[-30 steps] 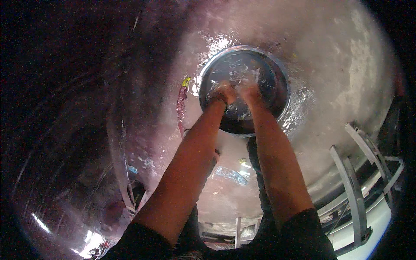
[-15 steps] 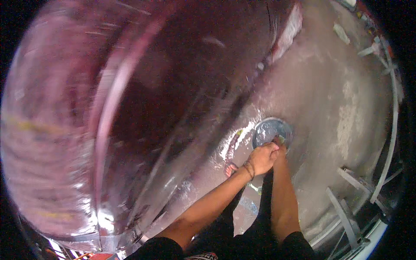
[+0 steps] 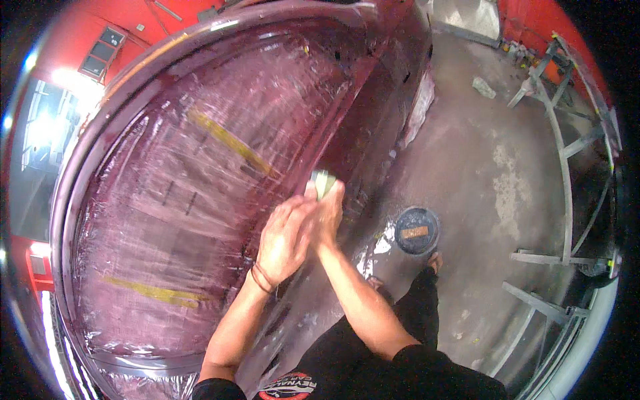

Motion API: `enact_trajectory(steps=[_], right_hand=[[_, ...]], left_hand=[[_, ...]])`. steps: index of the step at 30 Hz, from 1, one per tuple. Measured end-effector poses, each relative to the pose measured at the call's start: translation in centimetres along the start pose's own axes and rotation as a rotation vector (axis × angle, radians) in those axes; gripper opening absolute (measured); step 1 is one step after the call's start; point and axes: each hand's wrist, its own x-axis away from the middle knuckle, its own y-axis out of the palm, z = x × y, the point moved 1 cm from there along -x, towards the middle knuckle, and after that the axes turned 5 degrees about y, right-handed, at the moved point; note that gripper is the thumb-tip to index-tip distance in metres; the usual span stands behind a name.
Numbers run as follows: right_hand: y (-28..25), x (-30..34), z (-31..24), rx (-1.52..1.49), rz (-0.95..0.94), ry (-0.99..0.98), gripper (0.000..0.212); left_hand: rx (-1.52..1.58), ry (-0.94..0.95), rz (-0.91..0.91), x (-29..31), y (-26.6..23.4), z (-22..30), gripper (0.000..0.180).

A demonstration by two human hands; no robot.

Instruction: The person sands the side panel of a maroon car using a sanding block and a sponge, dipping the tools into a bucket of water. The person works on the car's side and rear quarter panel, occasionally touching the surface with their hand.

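My right hand [image 3: 328, 217] is closed on a small pale green pad [image 3: 324, 185], over the dark red panel of a car body [image 3: 360, 143]. The pad is blurred, so whether it is cloth, sponge or abrasive sheet does not show. Close against it, my left hand [image 3: 287, 233] has its fingers loosely stretched toward the right hand, with nothing visible in them. Clear plastic sheeting [image 3: 160, 233], with yellow tape strips [image 3: 233, 143] on it, covers the car's large window area to the left.
A dark round bucket [image 3: 435, 241] stands on the wet grey floor by my feet, with a brown block [image 3: 415, 232] in it. Metal rack bars [image 3: 567, 200] line the right side. A red wall [image 3: 47, 20] rises behind the car.
Both hands have come up from the bucket to the car panel on the left, the right now with the pale green pad. The view has swung toward the car.
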Motion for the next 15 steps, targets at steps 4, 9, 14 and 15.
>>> enact_trajectory(steps=[4,9,14,15], right_hand=[[1.6,-5.6,-0.5,0.13,0.181,-0.222,0.046],[-2.5,-20.0,-3.3,0.206,0.267,-0.085,0.049],[2.9,-3.8,2.3,-0.316,-0.013,0.158,0.04],[2.8,-6.4,1.1,-0.218,0.012,0.085,0.039]], left_hand=[[0.0,0.067,-0.037,2.5,-0.8,-1.5,0.037],[0.052,0.185,-0.028,-0.7,1.7,-1.9,0.041],[-0.001,0.227,0.018,-3.9,1.9,-4.9,0.039],[-0.036,0.232,0.021,-5.1,1.8,-4.8,0.038]])
